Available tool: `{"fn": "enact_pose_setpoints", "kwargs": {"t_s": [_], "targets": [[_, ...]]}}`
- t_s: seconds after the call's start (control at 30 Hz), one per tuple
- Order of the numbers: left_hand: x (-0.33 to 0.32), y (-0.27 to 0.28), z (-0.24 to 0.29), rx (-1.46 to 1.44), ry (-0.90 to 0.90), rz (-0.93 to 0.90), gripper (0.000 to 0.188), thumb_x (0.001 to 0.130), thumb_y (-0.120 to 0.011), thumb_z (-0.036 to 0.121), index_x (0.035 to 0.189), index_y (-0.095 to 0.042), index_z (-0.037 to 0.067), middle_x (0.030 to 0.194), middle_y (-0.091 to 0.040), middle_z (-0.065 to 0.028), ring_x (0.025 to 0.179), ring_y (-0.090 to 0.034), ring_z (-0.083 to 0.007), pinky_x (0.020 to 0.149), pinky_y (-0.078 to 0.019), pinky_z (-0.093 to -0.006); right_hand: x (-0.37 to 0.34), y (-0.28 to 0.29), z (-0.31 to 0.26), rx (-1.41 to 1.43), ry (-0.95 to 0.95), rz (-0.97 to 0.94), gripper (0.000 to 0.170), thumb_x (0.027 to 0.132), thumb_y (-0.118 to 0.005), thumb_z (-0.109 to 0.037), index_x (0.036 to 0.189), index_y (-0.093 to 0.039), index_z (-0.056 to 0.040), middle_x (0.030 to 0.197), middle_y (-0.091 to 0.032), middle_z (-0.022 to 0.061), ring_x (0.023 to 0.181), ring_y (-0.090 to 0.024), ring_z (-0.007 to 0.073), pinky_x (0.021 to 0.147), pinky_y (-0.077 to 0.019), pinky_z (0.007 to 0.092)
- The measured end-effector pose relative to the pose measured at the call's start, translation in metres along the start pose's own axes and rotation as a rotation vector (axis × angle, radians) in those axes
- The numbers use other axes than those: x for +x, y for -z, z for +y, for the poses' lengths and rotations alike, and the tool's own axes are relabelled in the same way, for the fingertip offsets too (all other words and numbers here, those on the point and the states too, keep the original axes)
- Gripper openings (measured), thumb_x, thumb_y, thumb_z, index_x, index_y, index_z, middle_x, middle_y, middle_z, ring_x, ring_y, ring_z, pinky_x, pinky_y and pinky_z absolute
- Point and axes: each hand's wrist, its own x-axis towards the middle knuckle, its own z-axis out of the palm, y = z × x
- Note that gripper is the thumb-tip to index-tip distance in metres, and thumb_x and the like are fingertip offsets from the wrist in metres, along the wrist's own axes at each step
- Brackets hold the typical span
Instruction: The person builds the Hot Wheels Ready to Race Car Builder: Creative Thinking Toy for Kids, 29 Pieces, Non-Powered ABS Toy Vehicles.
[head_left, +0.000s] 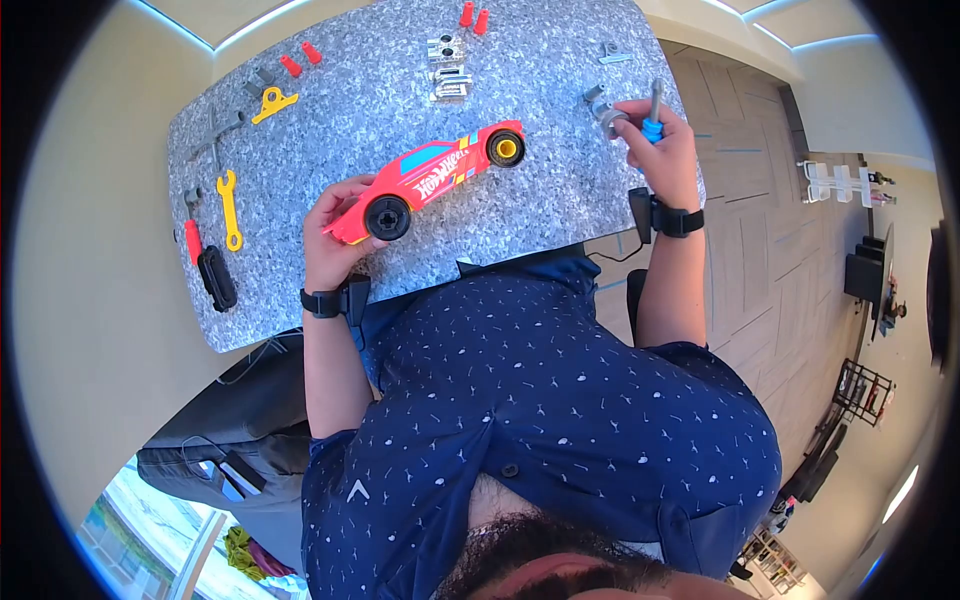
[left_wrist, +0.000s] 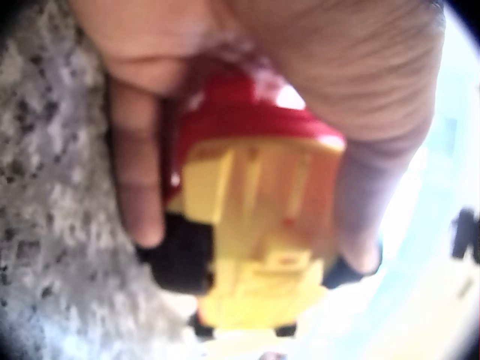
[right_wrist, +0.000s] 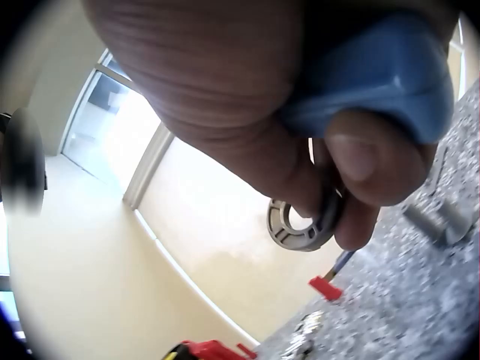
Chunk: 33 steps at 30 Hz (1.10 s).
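The left hand [head_left: 340, 225] grips the rear of a red toy car [head_left: 430, 175] above the table; in the left wrist view fingers [left_wrist: 139, 165] and thumb hold its sides, with the yellow underside [left_wrist: 262, 240] showing. The near rear wheel [head_left: 387, 218] is black; the front wheel [head_left: 506, 149] has a yellow hub. At the table's right, the right hand [head_left: 665, 150] holds a blue-handled screwdriver [head_left: 653, 128], its shaft pointing away. Its fingers also pinch a grey ring-shaped part [right_wrist: 304, 225], seen in the right wrist view.
Grey cylinders [head_left: 595, 93] lie beside the right hand. Silver parts [head_left: 448, 75] and red pieces [head_left: 474, 18] lie at the far edge. On the left are a yellow wrench [head_left: 229, 210], a yellow part [head_left: 273, 104], a grey tool [head_left: 216, 135] and a red-and-black tool [head_left: 212, 275].
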Motion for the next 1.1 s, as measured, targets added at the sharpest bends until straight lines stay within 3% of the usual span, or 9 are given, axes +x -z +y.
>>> {"fn": "enact_pose_setpoints", "kwargs": {"t_s": [0.07, 0.1, 0.23, 0.43, 0.63, 0.83, 1.1], "targets": [[0.0, 0.0, 0.001, 0.005, -0.001, -0.003, 0.074, 0.07, -0.105, 0.02, 0.13, -0.067, 0.003, 0.142, -0.069, -0.0143, 0.127, -0.07, -0.0242, 0.11, -0.0563, -0.0409, -0.003, -0.016, -0.013, 0.019, 0.147, -0.036, 0.022, 0.096, -0.075, 0.003, 0.117, -0.079, -0.0037, 0.104, -0.078, 0.005, 0.09, -0.075, 0.012, 0.067, -0.0537, 0.0245], [-0.001, 0.0, 0.001, 0.007, -0.001, -0.002, 0.073, 0.07, -0.105, 0.019, 0.13, -0.067, 0.003, 0.142, -0.069, -0.0143, 0.127, -0.07, -0.0241, 0.11, -0.0564, -0.0408, -0.002, -0.026, -0.021, 0.023, 0.3, -0.063, 0.024, 0.093, -0.075, 0.006, 0.114, -0.08, -0.0034, 0.106, -0.076, 0.0051, 0.092, -0.073, 0.0128, 0.079, -0.0566, 0.0276], [-0.001, 0.0, 0.0, 0.006, -0.001, -0.001, 0.072, 0.07, -0.104, 0.016, 0.13, -0.066, 0.003, 0.143, -0.069, -0.0142, 0.126, -0.07, -0.0237, 0.11, -0.0565, -0.0407, -0.005, -0.051, -0.05, 0.003, 0.272, -0.15, 0.025, 0.091, -0.075, 0.008, 0.112, -0.081, -0.0034, 0.105, -0.078, 0.0068, 0.096, -0.075, 0.016, 0.087, -0.0584, 0.0317], [-0.002, 0.001, 0.001, -0.012, -0.014, -0.009, 0.071, 0.071, -0.103, 0.014, 0.131, -0.066, 0.003, 0.144, -0.069, -0.0144, 0.126, -0.07, -0.0234, 0.111, -0.056, -0.0404, -0.004, -0.069, -0.05, -0.028, 0.446, -0.174, 0.023, 0.086, -0.08, 0.004, 0.107, -0.082, -0.0053, 0.103, -0.079, 0.0091, 0.096, -0.076, 0.0183, 0.086, -0.0588, 0.0347], [-0.001, 0.001, 0.001, -0.027, -0.013, -0.02, 0.071, 0.071, -0.104, 0.013, 0.13, -0.066, 0.003, 0.145, -0.068, -0.0147, 0.127, -0.07, -0.0236, 0.112, -0.0557, -0.0406, -0.011, -0.082, -0.055, -0.188, 0.533, -0.211, 0.019, 0.087, -0.081, -0.001, 0.105, -0.081, -0.0036, 0.104, -0.078, 0.0094, 0.092, -0.075, 0.0275, 0.083, -0.058, 0.0352], [-0.001, 0.001, 0.0, -0.018, -0.017, -0.023, 0.071, 0.071, -0.104, 0.013, 0.13, -0.066, 0.004, 0.145, -0.069, -0.0151, 0.129, -0.069, -0.0245, 0.112, -0.0556, -0.0414, -0.019, -0.095, -0.067, -0.348, 0.581, -0.208, 0.016, 0.086, -0.081, -0.002, 0.102, -0.077, -0.0034, 0.105, -0.077, 0.013, 0.094, -0.074, 0.0337, 0.084, -0.0594, 0.0409], [-0.001, 0.001, 0.0, -0.008, -0.011, -0.022, 0.071, 0.071, -0.104, 0.015, 0.13, -0.066, 0.005, 0.145, -0.069, -0.0155, 0.13, -0.069, -0.0251, 0.112, -0.0556, -0.0421, -0.021, -0.104, -0.059, -0.398, 0.613, -0.16, 0.017, 0.086, -0.081, -0.002, 0.102, -0.078, -0.0039, 0.11, -0.076, 0.0112, 0.097, -0.074, 0.0326, 0.084, -0.0596, 0.0409]]}}
